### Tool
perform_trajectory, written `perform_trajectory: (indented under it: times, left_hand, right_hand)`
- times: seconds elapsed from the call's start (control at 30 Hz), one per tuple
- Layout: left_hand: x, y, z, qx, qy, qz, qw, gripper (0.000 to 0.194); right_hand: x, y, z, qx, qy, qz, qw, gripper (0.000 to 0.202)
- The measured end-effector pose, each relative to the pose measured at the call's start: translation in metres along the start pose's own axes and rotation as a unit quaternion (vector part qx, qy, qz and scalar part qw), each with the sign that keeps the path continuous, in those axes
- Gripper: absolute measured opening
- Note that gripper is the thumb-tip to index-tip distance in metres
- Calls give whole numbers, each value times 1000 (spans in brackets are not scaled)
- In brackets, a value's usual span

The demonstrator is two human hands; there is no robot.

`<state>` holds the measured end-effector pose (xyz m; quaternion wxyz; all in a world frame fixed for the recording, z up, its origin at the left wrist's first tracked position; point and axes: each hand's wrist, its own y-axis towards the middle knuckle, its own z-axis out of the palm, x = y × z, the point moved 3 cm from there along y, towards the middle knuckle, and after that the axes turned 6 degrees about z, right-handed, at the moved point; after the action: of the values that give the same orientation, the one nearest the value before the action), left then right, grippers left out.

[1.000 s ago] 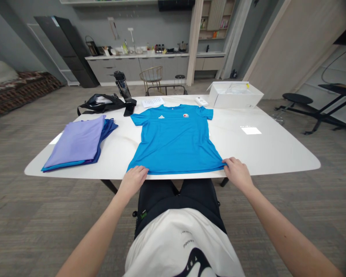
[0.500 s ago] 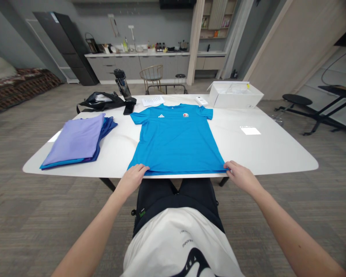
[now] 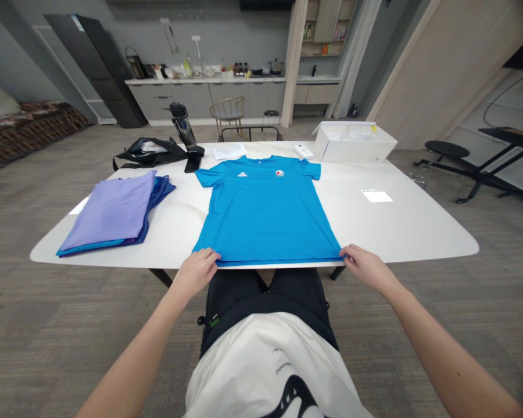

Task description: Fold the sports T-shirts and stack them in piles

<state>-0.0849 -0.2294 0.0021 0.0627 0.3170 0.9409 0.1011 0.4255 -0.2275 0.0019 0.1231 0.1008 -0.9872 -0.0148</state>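
Observation:
A blue short-sleeved T-shirt (image 3: 268, 212) lies spread front side up, its collar toward the far side and its hem along the near table edge. Two small emblems mark its chest. My left hand (image 3: 199, 268) grips the hem near its left corner, fingers closed on the cloth. At the right corner of the hem, my right hand (image 3: 361, 264) pinches the fabric between thumb and fingers. To the left sits a stack of folded clothes (image 3: 113, 212), light purple on top with blue and dark blue layers beneath.
The white table (image 3: 401, 232) carries a white open box (image 3: 355, 145) at the back right and a small white device (image 3: 304, 152) beside it. Farther left are a paper sheet (image 3: 229, 151), a dark bottle (image 3: 183, 126), a phone (image 3: 192, 164) and a black bag (image 3: 150, 152).
My left hand has shifted slightly left along the hem, and my right hand has barely moved. The shirt stays spread flat, while the whole view has drifted a little.

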Motion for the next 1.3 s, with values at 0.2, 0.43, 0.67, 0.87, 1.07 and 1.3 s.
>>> perform_trajectory:
  times: [0.2, 0.43, 0.67, 0.87, 1.07, 1.3]
  left_hand:
    - [-10, 4, -8, 29, -16, 11, 999, 28]
    - [-18, 6, -2, 11, -25, 4, 1000, 22]
    - [-18, 3, 5, -18, -50, -31, 998, 24]
    - [-25, -6, 7, -20, -72, -51, 996, 23]
    - [-21, 8, 11, -20, -83, -62, 994, 23]
    - [59, 113, 10, -9, -112, -85, 990, 30]
  right_hand:
    - [-3, 0, 1, 4, 27, -3, 1000, 21]
    - [3, 2, -1, 67, 45, -1, 997, 17]
    - [-4, 12, 6, 61, 57, 58, 995, 32]
    - [-10, -1, 2, 77, 84, 87, 990, 30]
    - [1, 17, -8, 119, 100, 94, 983, 37]
    - [13, 144, -10, 56, 107, 77, 990, 33]
